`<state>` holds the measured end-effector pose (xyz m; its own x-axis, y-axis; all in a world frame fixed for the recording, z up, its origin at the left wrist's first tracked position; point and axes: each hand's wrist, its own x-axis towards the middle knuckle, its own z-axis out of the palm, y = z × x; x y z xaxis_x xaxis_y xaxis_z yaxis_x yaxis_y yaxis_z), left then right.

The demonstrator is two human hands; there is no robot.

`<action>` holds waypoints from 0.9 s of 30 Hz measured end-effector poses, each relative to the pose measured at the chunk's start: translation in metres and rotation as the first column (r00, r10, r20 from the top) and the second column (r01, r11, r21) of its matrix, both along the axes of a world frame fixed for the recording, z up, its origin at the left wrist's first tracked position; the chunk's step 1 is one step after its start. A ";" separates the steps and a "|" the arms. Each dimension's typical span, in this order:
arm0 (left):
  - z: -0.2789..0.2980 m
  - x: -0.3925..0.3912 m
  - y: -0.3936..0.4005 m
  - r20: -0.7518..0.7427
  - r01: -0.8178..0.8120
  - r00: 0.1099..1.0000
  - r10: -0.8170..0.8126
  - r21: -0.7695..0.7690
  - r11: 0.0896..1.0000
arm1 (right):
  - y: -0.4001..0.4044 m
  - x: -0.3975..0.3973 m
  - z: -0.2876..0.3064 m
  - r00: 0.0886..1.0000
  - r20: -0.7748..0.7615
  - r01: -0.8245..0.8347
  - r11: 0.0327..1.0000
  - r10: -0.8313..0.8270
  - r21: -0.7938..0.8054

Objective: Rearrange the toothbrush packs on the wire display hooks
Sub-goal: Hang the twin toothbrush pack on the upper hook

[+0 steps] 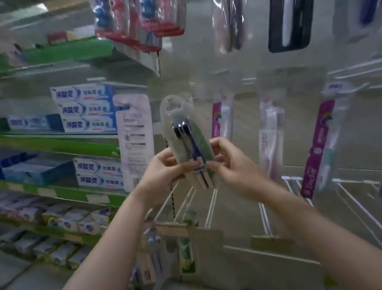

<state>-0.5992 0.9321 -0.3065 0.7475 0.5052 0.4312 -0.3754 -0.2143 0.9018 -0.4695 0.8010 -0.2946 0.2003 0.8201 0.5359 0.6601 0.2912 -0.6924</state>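
A clear toothbrush pack (185, 133) with dark brush heads and a hang hole at its top stands upright in front of the display panel, tilted slightly left. My left hand (162, 170) pinches its lower left edge. My right hand (228, 162) pinches its lower right edge. The pack hangs on no hook. Bare white wire hooks (210, 204) jut out just below my hands. Other hung packs are a white card-backed one (135, 140) to the left and purple ones (221, 119) (319, 147) to the right.
Green shelves on the left carry blue-and-white toothpaste boxes (85, 107) and wrapped goods lower down. Red and blue packs (136, 10), a clear pack (229, 14) and a black pack (289, 11) hang overhead. More packs (185, 254) hang below beside cardboard price tabs (271, 242).
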 end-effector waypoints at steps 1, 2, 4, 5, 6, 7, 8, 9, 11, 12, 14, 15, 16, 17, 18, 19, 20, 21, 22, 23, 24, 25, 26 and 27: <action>0.010 -0.005 -0.002 -0.032 -0.022 0.999 0.022 0.005 1.000 | -0.004 -0.004 0.007 1.000 -0.022 -0.001 1.000 0.001 -0.011; 0.022 -0.010 -0.004 -0.067 -0.041 0.997 0.042 0.015 0.999 | -0.007 -0.009 0.015 0.999 -0.041 -0.006 1.000 0.005 -0.016; 0.037 -0.018 -0.013 -0.115 -0.051 0.992 0.056 0.049 0.998 | -0.016 -0.018 0.022 0.999 -0.053 -0.003 1.000 0.003 -0.002; 0.048 -0.022 -0.016 -0.141 -0.049 0.988 0.057 0.059 0.997 | -0.019 -0.021 0.029 0.997 -0.068 0.021 1.000 -0.021 0.000; 0.059 -0.027 -0.020 -0.168 -0.046 0.984 0.058 0.070 0.996 | -0.023 -0.026 0.036 0.995 -0.079 0.059 0.998 -0.059 -0.002; 0.070 -0.032 -0.025 -0.186 -0.042 0.981 0.058 0.088 0.995 | -0.026 -0.031 0.041 0.993 -0.090 0.077 0.997 -0.077 0.004; 0.081 -0.037 -0.029 -0.204 -0.037 0.977 0.058 0.106 0.994 | -0.029 -0.036 0.047 0.991 -0.104 0.084 0.996 -0.082 0.015; 0.091 -0.042 -0.032 -0.219 -0.036 0.974 0.059 0.110 0.993 | -0.033 -0.042 0.054 0.988 -0.136 0.081 0.997 -0.078 0.019; 0.112 -0.052 -0.041 -0.224 -0.035 0.973 0.058 0.108 0.994 | -0.040 -0.053 0.068 0.982 -0.167 0.098 0.995 -0.092 0.024; 0.124 -0.056 -0.045 -0.228 -0.022 0.972 0.047 0.112 0.993 | -0.044 -0.058 0.077 0.980 -0.168 0.113 0.993 -0.106 0.034; 0.143 -0.065 -0.053 -0.238 0.013 0.971 0.016 0.118 0.993 | -0.053 -0.068 0.091 0.981 -0.153 0.127 0.990 -0.118 0.052; 0.153 -0.070 -0.056 -0.242 0.020 0.970 0.007 0.110 0.994 | -0.057 -0.074 0.099 0.982 -0.148 0.130 0.990 -0.121 0.055; 0.162 -0.075 -0.059 -0.243 0.022 0.970 0.004 0.103 0.994 | -0.061 -0.080 0.107 0.981 -0.145 0.142 0.988 -0.133 0.055; 0.170 -0.078 -0.061 -0.245 0.021 0.970 0.003 0.096 0.995 | -0.064 -0.085 0.115 0.979 -0.149 0.148 0.987 -0.139 0.056; 0.179 -0.080 -0.062 -0.243 0.022 0.970 0.001 0.089 0.996 | -0.068 -0.089 0.124 0.977 -0.155 0.155 0.986 -0.145 0.056; 0.188 -0.082 -0.063 -0.241 0.019 0.970 0.001 0.080 0.997 | -0.070 -0.092 0.134 0.975 -0.163 0.161 0.985 -0.150 0.057; 0.196 -0.082 -0.065 -0.238 0.016 0.971 0.001 0.069 0.997 | -0.072 -0.095 0.144 0.972 -0.171 0.171 0.984 -0.159 0.058; 0.204 -0.081 -0.067 -0.234 0.017 0.972 -0.004 0.057 0.998 | -0.074 -0.096 0.155 0.968 -0.185 0.180 0.982 -0.167 0.059; 0.213 -0.080 -0.067 -0.232 0.021 0.973 -0.010 0.043 0.999 | -0.076 -0.097 0.166 0.963 -0.200 0.195 0.979 -0.180 0.060; 0.220 -0.078 -0.068 -0.228 0.027 0.974 -0.021 0.026 0.999 | -0.077 -0.096 0.176 0.959 -0.212 0.207 0.976 -0.189 0.066; 0.227 -0.075 -0.068 -0.215 0.040 0.976 -0.037 0.009 0.999 | -0.079 -0.095 0.187 0.955 -0.220 0.220 0.973 -0.199 0.072; 0.233 -0.073 -0.068 -0.201 0.053 0.978 -0.054 -0.008 0.999 | -0.081 -0.093 0.195 0.952 -0.226 0.230 0.971 -0.208 0.072; 0.239 -0.070 -0.069 -0.191 0.066 0.979 -0.069 -0.022 0.998 | -0.084 -0.091 0.204 0.945 -0.239 0.245 0.967 -0.222 0.069; 0.244 -0.067 -0.071 -0.183 0.072 0.980 -0.076 -0.030 0.997 | -0.087 -0.088 0.210 0.939 -0.256 0.254 0.965 -0.229 0.067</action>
<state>-0.6657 0.8612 -0.0623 0.8488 0.4539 0.2712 -0.2163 -0.1700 0.9614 -0.5576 0.7145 -0.0844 0.5207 0.6769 0.5202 0.5331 0.2182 -0.8174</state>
